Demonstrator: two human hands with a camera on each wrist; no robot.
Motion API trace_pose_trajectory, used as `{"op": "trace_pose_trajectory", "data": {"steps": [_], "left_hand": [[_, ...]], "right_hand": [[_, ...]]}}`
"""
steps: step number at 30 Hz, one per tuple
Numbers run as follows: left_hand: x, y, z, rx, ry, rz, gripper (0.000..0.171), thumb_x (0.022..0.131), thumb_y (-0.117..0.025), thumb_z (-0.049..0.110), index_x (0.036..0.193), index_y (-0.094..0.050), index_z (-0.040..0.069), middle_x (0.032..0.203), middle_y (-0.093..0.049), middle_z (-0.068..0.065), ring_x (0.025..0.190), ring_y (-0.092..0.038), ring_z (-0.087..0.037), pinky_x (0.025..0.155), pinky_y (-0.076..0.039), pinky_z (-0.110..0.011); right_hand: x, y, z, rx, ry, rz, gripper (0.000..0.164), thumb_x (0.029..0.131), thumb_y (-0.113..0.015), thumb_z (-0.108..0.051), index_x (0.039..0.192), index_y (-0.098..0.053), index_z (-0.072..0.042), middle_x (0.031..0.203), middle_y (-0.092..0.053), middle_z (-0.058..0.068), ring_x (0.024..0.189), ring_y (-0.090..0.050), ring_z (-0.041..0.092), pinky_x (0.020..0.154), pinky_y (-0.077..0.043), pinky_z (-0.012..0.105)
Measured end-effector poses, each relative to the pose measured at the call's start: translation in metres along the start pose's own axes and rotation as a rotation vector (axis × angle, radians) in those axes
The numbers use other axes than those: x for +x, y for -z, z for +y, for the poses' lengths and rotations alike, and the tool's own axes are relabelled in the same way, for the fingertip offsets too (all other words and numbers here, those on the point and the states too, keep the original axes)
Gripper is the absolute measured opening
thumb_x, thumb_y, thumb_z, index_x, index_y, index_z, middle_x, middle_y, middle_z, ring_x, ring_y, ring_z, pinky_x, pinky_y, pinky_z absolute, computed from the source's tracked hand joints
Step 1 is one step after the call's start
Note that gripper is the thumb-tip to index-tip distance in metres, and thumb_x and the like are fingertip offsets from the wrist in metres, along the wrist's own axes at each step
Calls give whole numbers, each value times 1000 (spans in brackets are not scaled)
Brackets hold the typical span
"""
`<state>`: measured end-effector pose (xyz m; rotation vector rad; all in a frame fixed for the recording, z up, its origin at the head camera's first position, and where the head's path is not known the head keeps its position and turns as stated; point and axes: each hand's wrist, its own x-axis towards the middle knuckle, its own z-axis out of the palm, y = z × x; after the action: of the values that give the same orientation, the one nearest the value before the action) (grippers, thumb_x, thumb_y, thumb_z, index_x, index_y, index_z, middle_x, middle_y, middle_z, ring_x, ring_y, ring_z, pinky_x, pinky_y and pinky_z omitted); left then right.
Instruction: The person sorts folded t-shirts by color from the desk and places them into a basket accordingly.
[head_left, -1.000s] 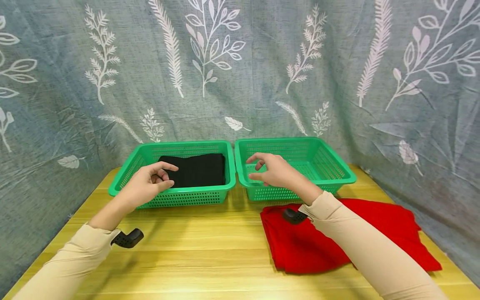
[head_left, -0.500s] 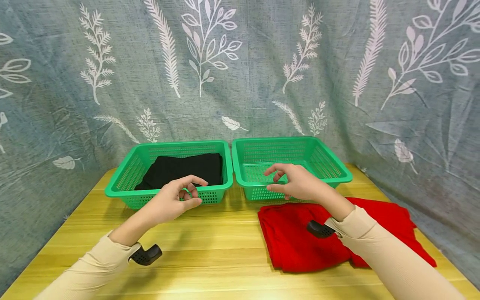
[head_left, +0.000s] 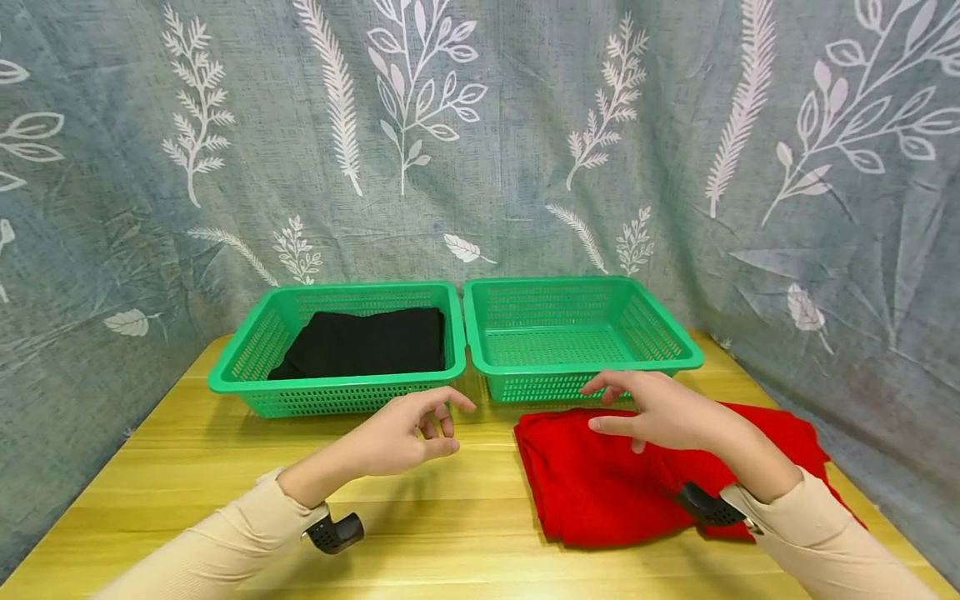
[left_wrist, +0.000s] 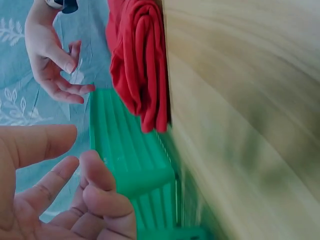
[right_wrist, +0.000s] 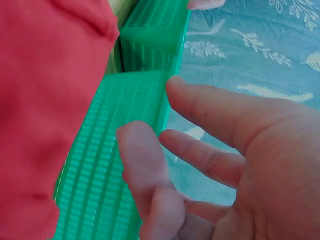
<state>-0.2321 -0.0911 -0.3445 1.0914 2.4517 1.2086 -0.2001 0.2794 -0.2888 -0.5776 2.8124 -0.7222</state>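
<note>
Red cloth [head_left: 592, 492] lies folded on the table [head_left: 442, 533]. The right hand [head_left: 663, 412] hovers above it, the left hand [head_left: 405, 433] off its left edge, both empty, fingers loosely bent, parted. Likely a reach; gripping would call for lowering both and pinching.

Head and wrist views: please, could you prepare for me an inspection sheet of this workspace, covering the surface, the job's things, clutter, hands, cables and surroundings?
Surface: wooden table, yellowish, with visible grain.
Job's things: red cloth, folded in layers, lies in front of the right green basket; black cloth lies inside the left green basket.
Clutter: nothing seen.
Left hand: above the table, fingers loosely bent, holding nothing.
Right hand: above the red cloth, not touching it, holding nothing.
Cables: nothing seen.
Surroundings: grey-blue curtain with white leaf prints behind and at both sides.
</note>
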Motion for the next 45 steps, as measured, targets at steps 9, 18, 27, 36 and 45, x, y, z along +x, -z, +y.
{"op": "trace_pose_trajectory", "data": {"steps": [9,18,27,36,45], "left_hand": [[18,-33,11,-32,-20,-99,40,101,-72,10,140,-64,16,101,-65,0,77,-70,-14,70,-52,-24],[30,-61,19,-84,-15,-167,42,99,-76,8,139,-66,18,96,-67,4,73,-70,-16,70,-54,-21],[40,-77,19,-70,-54,-270,51,101,-74,7,149,-62,21,94,-67,4,73,-68,-6,70,-55,-18],[40,-85,18,-79,-1,-317,50,101,-74,9,149,-63,20,88,-63,7,58,-58,-3,60,-45,-16],[30,-75,9,-96,31,-292,39,101,-74,9,139,-70,19,87,-64,2,65,-62,-8,65,-47,-18]], "right_hand": [[-28,-4,30,19,-44,11,48,99,-79,-34,138,-66,-10,125,-70,14,57,-67,20,70,-55,28],[-46,-7,49,10,-82,-36,47,99,-79,-32,137,-67,-7,122,-72,8,55,-67,18,71,-55,26],[-47,-17,59,121,-107,-138,45,100,-78,-29,138,-67,-7,118,-70,8,54,-68,24,63,-58,30],[-42,-28,58,123,-77,-145,39,100,-79,-30,132,-71,-10,104,-70,2,49,-65,22,66,-57,27],[-36,-35,44,145,-34,-164,37,100,-78,-31,131,-72,-12,103,-71,1,48,-64,25,69,-56,27]]}}
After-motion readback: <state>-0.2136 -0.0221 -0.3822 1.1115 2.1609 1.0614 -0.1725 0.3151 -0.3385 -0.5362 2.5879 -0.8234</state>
